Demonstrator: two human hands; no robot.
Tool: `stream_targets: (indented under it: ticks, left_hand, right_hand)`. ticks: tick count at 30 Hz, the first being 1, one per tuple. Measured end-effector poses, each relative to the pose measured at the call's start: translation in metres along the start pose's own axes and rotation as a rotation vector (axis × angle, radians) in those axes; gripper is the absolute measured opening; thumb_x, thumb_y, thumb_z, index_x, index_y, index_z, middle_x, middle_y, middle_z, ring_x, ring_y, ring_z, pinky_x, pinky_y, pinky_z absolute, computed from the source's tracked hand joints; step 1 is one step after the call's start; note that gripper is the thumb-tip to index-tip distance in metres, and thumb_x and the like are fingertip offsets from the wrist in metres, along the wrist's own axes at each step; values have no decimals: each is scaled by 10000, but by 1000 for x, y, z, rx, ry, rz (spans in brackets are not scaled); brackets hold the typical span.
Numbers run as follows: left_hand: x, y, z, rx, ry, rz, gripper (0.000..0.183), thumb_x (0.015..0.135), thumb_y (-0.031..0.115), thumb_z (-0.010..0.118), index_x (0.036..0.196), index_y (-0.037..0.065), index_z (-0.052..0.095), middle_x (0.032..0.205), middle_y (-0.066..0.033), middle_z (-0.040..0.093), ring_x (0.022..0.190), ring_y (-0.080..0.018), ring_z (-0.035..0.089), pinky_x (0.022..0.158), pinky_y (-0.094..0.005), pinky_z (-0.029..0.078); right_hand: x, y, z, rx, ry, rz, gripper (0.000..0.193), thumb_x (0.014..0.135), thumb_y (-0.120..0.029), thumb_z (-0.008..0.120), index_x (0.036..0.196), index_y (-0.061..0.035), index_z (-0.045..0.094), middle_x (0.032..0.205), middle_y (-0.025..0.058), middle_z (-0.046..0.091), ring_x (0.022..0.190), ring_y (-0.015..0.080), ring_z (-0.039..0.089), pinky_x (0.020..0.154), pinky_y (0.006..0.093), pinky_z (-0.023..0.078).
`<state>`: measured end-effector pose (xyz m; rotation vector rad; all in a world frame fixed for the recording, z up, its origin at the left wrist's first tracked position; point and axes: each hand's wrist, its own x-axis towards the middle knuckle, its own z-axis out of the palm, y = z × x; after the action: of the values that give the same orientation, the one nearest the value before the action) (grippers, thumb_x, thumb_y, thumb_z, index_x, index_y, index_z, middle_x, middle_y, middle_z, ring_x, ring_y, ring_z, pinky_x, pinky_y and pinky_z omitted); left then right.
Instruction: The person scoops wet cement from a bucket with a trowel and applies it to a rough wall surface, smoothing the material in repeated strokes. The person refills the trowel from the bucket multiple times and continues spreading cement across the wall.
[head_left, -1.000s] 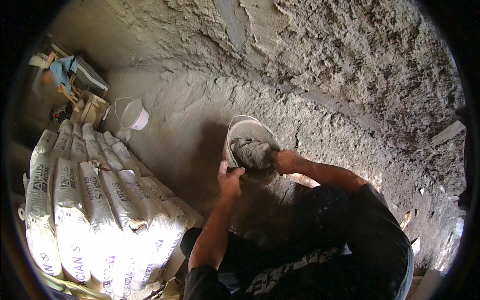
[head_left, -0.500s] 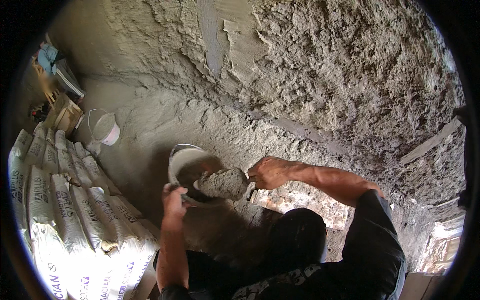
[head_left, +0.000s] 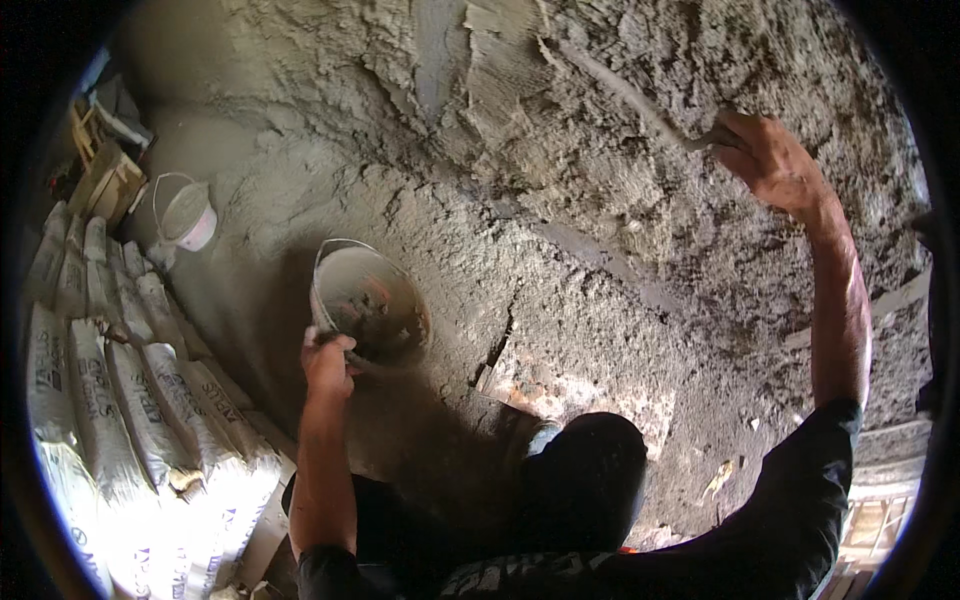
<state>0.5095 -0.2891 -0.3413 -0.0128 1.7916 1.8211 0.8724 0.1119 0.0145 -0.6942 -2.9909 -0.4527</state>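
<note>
My left hand [head_left: 328, 365] is closed on the near left rim of a bucket [head_left: 348, 274], its wire handle standing up at the far side. Grey mortar [head_left: 378, 335] lies in the bottom of this bucket, with a small orange patch showing. My right arm reaches out to the upper right. There my right hand [head_left: 775, 165] grips a trowel [head_left: 635, 100] by its handle, fingers wrapped round it. Its blade appears nearly edge-on, close to the rough mortar-covered wall [head_left: 830, 90]; whether they touch I cannot tell.
Stacked paper sacks [head_left: 120, 400] line the left side. A smaller white bucket [head_left: 195, 228] with grey material in it stands beyond them, beside some wooden pieces [head_left: 108, 185]. A stained board [head_left: 570, 390] lies in front of my knee. Loose mortar covers the ground along the wall.
My right hand has swung up and right from the bucket to the wall with the trowel. The mortar heap on it no longer shows. My left hand and the bucket appear slightly farther left.
</note>
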Motion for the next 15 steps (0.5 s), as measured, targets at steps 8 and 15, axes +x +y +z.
stream_targets:
  ticks: [8,15]
  left_hand:
    - [-13,-9,34,50,-164,37,361,781,-28,681,1121,73,613,970,-65,643,825,-224,632,537,-359,504]
    - [-52,1,33,351,-281,404,305,785,-25,697,1080,-22,619,1061,-80,664,914,-121,573,796,-322,497]
  right_hand:
    - [6,-137,148,101,-569,-86,229,917,-133,624,1091,4,682,825,134,683,760,297,712,654,451,591]
    - [9,-263,224,81,-228,-195,237,998,-161,566,1115,32,638,821,132,703,667,176,677,487,346,530]
